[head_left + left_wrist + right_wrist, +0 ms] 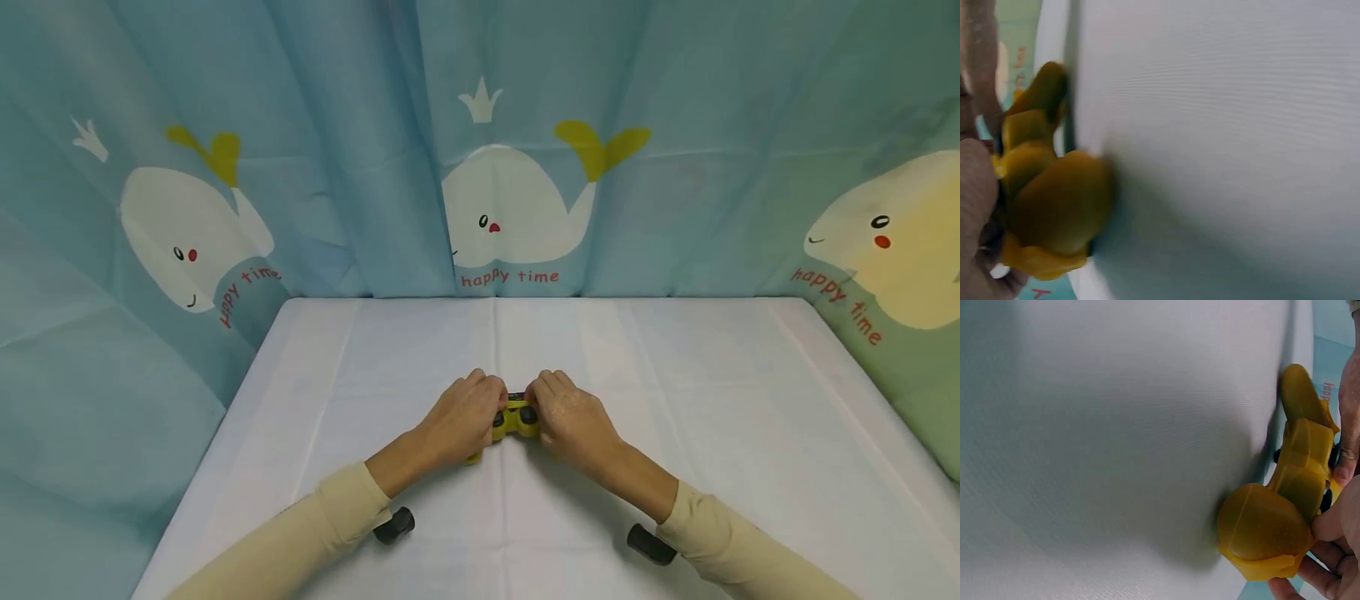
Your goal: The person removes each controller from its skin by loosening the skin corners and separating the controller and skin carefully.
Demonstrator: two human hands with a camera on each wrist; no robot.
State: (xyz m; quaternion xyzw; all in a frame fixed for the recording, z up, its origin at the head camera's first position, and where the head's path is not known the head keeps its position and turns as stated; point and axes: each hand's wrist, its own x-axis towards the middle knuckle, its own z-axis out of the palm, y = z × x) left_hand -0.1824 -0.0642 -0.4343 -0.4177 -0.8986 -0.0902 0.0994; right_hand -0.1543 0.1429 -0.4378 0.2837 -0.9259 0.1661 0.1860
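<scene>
Between the two hands is a yellow game controller [517, 422] with black thumbsticks, close over the white table. My left hand [467, 417] grips its left end, where a bit of the yellow handle shows below the palm. The right hand [573, 419] holds the opposite end, fingers curled over the top edge. Seen from the left wrist, the controller's yellow underside and rounded grip [1063, 206] are blurred, with part of a hand [975, 212] at the frame's edge. In the right wrist view the smooth yellow handle [1263, 522] faces the camera, thumb and fingers [1329, 520] against its side.
A white cloth with fold lines covers the table [675, 400]. Blue curtains [337, 167] with white whale prints hang behind and along both sides. A black cylinder [395, 526] is at the left wrist, and another black cylinder [651, 544] is at the right wrist.
</scene>
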